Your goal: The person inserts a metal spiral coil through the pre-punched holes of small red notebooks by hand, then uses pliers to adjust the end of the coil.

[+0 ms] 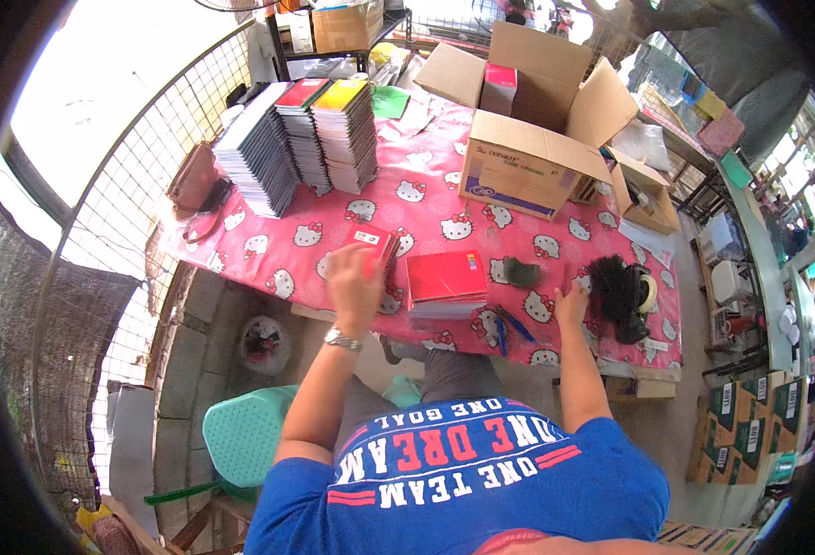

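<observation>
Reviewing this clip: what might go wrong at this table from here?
1. The left hand lifts a red notebook near the front edge; it might slip off the table.
2. The blue pens lie at that edge beside the small red pile, so a nudge may knock them down.
3. The three tall stacks lean slightly and could topple.

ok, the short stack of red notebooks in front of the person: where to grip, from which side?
Probably the near long edge of the red notebook stack, thumb on top, fingers underneath. It lies flat, that edge faces the person, and its white page edges show there. The left hand is on a separate red notebook.
</observation>
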Demonstrator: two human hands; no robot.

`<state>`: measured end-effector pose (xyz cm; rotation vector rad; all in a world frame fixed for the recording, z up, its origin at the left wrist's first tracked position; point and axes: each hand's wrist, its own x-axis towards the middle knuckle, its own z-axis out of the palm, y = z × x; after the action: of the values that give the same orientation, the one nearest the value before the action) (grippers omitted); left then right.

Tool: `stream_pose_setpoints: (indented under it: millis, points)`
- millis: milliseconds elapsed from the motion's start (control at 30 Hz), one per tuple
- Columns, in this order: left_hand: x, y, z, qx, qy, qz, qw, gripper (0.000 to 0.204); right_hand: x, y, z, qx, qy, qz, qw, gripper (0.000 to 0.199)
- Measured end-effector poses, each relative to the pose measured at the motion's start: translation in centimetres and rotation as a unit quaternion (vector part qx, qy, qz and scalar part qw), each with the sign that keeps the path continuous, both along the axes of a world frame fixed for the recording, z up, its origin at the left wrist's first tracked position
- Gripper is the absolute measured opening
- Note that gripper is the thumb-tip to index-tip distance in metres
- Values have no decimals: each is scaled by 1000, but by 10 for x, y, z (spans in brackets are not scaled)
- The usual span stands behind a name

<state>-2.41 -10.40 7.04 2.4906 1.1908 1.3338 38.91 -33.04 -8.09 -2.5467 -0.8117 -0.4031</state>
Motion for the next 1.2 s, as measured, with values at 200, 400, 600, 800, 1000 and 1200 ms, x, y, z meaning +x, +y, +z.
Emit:
stream_pose_setpoints:
  millis: [200, 400, 600, 800, 1000, 1200]
  points:
    - [79, -60, 26, 59, 215, -284, 933, 19, 50, 2, 1, 147, 78, 20, 986, 48]
    - [62, -64, 41, 74, 305, -317, 895, 11, -91, 30, 138, 257, 283, 317, 868, 45]
    - [69, -35, 70, -29, 221, -337, 915, 17, -144, 49, 199, 211, 238, 455, 832, 24]
    - [87, -27, 62, -3, 135, -286, 949, 14, -148, 67, 208, 238, 155, 448, 848, 19]
    - [86, -30, 58, -2, 125, -282, 951, 18, -149, 63, 216, 179, 197, 464, 845, 21]
    - [84, -29, 51, 0, 139, -288, 947, 20, -136, 63, 216, 141, 410, 493, 754, 23]
